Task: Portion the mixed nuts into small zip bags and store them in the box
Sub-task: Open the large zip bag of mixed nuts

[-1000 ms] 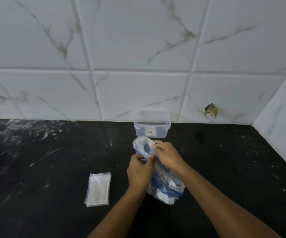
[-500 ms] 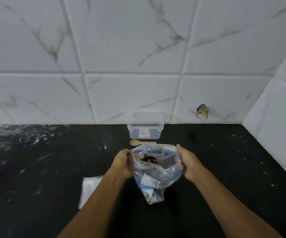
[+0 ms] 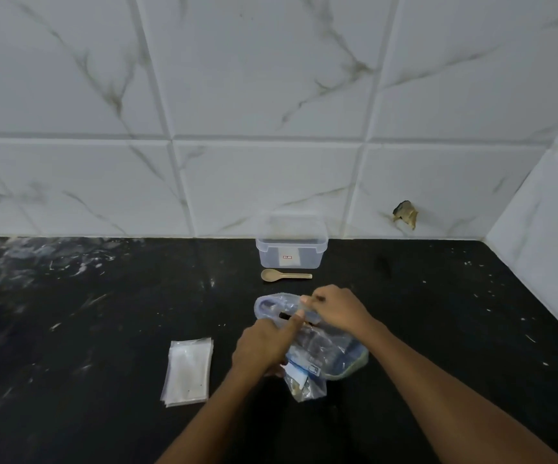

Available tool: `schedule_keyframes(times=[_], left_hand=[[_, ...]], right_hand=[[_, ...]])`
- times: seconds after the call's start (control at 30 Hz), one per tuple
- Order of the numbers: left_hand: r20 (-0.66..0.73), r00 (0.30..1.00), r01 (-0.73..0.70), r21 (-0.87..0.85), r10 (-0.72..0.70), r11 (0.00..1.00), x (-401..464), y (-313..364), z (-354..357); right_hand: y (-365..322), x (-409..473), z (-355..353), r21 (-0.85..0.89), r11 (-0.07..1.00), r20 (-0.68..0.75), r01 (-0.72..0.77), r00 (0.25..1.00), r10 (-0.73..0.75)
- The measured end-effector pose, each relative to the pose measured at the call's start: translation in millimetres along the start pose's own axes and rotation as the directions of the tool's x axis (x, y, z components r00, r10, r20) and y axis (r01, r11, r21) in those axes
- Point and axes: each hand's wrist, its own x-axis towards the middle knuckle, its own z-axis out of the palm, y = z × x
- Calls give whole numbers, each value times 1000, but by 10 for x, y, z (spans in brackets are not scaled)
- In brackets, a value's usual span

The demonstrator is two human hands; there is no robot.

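Note:
A large clear plastic bag of mixed nuts [image 3: 324, 353] with blue print lies on the black counter in front of me. My left hand [image 3: 264, 346] grips its near side, thumb at the mouth. My right hand [image 3: 334, 309] pinches the bag's top edge. A little dark content shows inside the mouth. A stack of small clear zip bags [image 3: 189, 371] lies flat to the left of my left hand. A clear plastic box [image 3: 291, 244] without a lid stands by the wall, with a small wooden spoon [image 3: 284, 275] lying just in front of it.
The black counter [image 3: 87, 313] runs left to right, with white smears at the far left. A white marble-tiled wall [image 3: 271, 112] closes the back and the right side. A chipped hole [image 3: 405, 213] marks the wall low on the right.
Half a second ago both hands held the bag's mouth wide apart. Now the hands have come together at the mouth and the bag lies lower, slumped toward the right.

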Motion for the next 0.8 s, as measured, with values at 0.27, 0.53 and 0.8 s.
schedule_keyframes(times=[0.27, 0.53, 0.8], left_hand=[[8, 988, 133, -532, -152, 836, 193, 70, -14], [-61, 998, 10, 12, -9, 1000, 324, 70, 195], [341, 926, 368, -913, -164, 177, 468, 62, -246]], right_hand=[[-9, -61, -42, 559, 814, -75, -158, 968, 240], [72, -82, -55, 799, 519, 104, -304, 920, 379], [499, -139, -199, 976, -80, 214, -201, 841, 497]])
